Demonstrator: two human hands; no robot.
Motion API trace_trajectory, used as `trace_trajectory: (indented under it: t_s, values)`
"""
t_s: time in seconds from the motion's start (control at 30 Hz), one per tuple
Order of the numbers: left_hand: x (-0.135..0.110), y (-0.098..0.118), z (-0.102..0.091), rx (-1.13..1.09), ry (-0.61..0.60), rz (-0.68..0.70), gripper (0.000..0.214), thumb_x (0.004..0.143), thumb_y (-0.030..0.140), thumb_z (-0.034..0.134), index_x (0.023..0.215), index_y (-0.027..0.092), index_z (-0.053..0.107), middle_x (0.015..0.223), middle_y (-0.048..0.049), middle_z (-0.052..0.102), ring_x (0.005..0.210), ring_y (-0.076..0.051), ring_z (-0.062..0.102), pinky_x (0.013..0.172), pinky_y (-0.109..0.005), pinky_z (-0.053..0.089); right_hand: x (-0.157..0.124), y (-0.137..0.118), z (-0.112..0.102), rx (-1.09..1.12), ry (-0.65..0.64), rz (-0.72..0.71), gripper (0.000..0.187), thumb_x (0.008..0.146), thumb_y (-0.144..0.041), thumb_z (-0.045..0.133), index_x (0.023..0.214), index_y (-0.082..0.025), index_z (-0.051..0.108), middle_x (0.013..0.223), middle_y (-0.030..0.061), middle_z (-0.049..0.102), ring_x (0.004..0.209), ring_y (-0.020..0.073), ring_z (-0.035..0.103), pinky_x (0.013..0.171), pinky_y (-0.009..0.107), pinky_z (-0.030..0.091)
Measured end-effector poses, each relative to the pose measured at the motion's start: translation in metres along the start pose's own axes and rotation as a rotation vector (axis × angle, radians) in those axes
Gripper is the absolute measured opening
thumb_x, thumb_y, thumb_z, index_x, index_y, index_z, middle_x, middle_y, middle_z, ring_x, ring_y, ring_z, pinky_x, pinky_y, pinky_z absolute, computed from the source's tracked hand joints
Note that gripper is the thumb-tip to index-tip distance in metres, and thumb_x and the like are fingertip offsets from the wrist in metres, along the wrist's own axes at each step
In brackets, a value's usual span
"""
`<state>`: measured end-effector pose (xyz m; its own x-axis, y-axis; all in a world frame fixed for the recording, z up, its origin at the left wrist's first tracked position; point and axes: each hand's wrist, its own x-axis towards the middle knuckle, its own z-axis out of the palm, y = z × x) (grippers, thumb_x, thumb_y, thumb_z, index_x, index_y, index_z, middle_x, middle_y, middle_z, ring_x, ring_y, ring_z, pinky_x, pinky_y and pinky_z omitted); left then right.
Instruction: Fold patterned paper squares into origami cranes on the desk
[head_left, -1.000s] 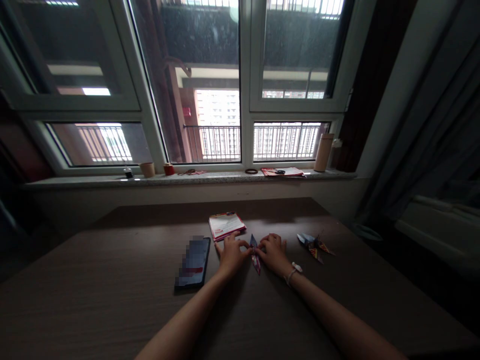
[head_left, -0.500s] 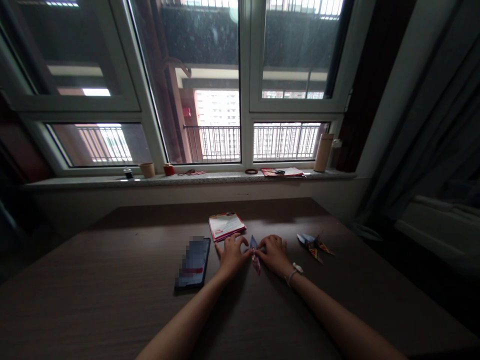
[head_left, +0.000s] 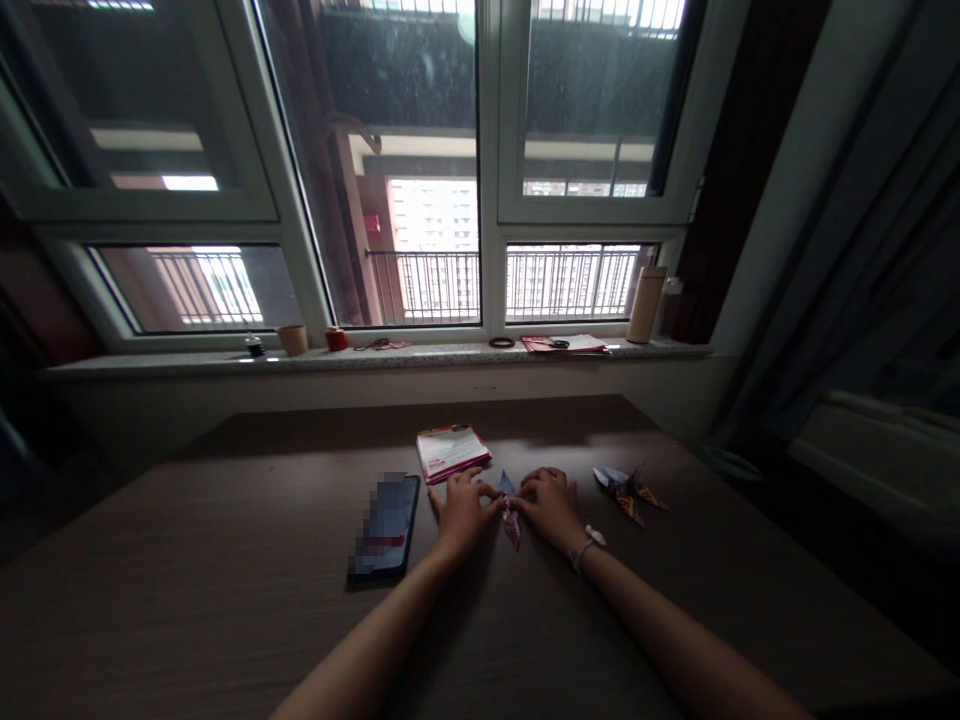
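A small folded paper piece (head_left: 511, 527), narrow and pointed at both ends, lies on the brown table between my hands. Its far tip looks bluish and its near tip pinkish red. My left hand (head_left: 466, 508) pinches it from the left near its middle, thumb and index finger together. From the other side my right hand (head_left: 549, 505), with a pale bracelet at the wrist, pinches the same middle part. The fingertips partly cover the paper there. To the right of my right hand lie other folded paper pieces (head_left: 628, 492) with silvery and red-yellow surfaces.
A phone (head_left: 386, 530) lies left of my left hand. Beyond that hand sits a stack of printed paper squares (head_left: 452, 452). The windowsill (head_left: 450, 357) carries a paper cup (head_left: 293, 340), a red spool (head_left: 337, 340), papers with scissors (head_left: 566, 344) and a tan bottle (head_left: 646, 305).
My right index finger has shifted slightly at the paper's middle, and my left fingers have curled a little closer. The paper keeps its place.
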<state>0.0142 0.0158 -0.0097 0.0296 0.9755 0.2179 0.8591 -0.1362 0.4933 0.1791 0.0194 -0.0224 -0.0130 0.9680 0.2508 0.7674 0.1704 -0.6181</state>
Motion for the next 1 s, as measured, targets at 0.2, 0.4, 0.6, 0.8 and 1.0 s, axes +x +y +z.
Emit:
trace_trajectory:
  t_s: [0.2, 0.4, 0.6, 0.8, 1.0]
  values:
    - [0.0033, -0.0006, -0.0008, -0.014, -0.035, -0.023, 0.012, 0.080, 0.044, 0.070, 0.085, 0.036, 0.078, 0.144, 0.0008, 0.054, 0.134, -0.034, 0.040, 0.110, -0.073, 0.006, 0.0012, -0.0020, 0.0006, -0.013, -0.008, 0.007, 0.028, 0.088, -0.041, 0.059, 0.072, -0.022, 0.073, 0.112, 0.0073, 0.067, 0.122, 0.0297, 0.042, 0.111, 0.060, 0.011]
    - [0.0051, -0.0021, -0.0006, -0.016, -0.056, -0.047, 0.013, 0.079, 0.044, 0.070, 0.086, 0.036, 0.078, 0.145, 0.0020, 0.052, 0.136, -0.034, 0.038, 0.112, -0.071, 0.006, 0.0029, -0.0059, 0.0011, -0.062, -0.042, -0.003, 0.033, 0.091, -0.041, 0.053, 0.073, -0.022, 0.073, 0.113, 0.0073, 0.066, 0.124, 0.0301, 0.039, 0.111, 0.065, 0.006]
    - [0.0047, -0.0038, 0.0020, -0.014, -0.031, -0.026, 0.015, 0.079, 0.045, 0.069, 0.088, 0.035, 0.075, 0.144, 0.0019, 0.053, 0.135, -0.033, 0.039, 0.111, -0.072, 0.006, 0.0067, -0.0081, 0.0010, -0.106, -0.069, 0.012, 0.034, 0.091, -0.043, 0.054, 0.074, -0.022, 0.074, 0.115, 0.0075, 0.065, 0.124, 0.0309, 0.039, 0.111, 0.066, 0.005]
    - [0.0010, -0.0031, 0.0030, -0.007, 0.025, -0.034, 0.031, 0.080, 0.045, 0.069, 0.109, 0.035, 0.069, 0.141, -0.0040, 0.054, 0.133, -0.031, 0.041, 0.112, -0.069, 0.010, 0.0095, -0.0064, 0.0005, -0.097, -0.092, 0.046, 0.031, 0.088, -0.043, 0.058, 0.072, -0.022, 0.073, 0.117, 0.0080, 0.064, 0.123, 0.0311, 0.039, 0.111, 0.063, 0.010]
    - [-0.0034, 0.0022, -0.0014, -0.004, 0.036, 0.007, 0.016, 0.080, 0.045, 0.070, 0.094, 0.041, 0.076, 0.138, -0.0011, 0.055, 0.130, -0.033, 0.042, 0.109, -0.073, 0.009, 0.0090, -0.0074, -0.0007, -0.052, -0.083, 0.048, 0.031, 0.086, -0.044, 0.060, 0.068, -0.022, 0.072, 0.114, 0.0072, 0.065, 0.121, 0.0308, 0.041, 0.111, 0.062, 0.011]
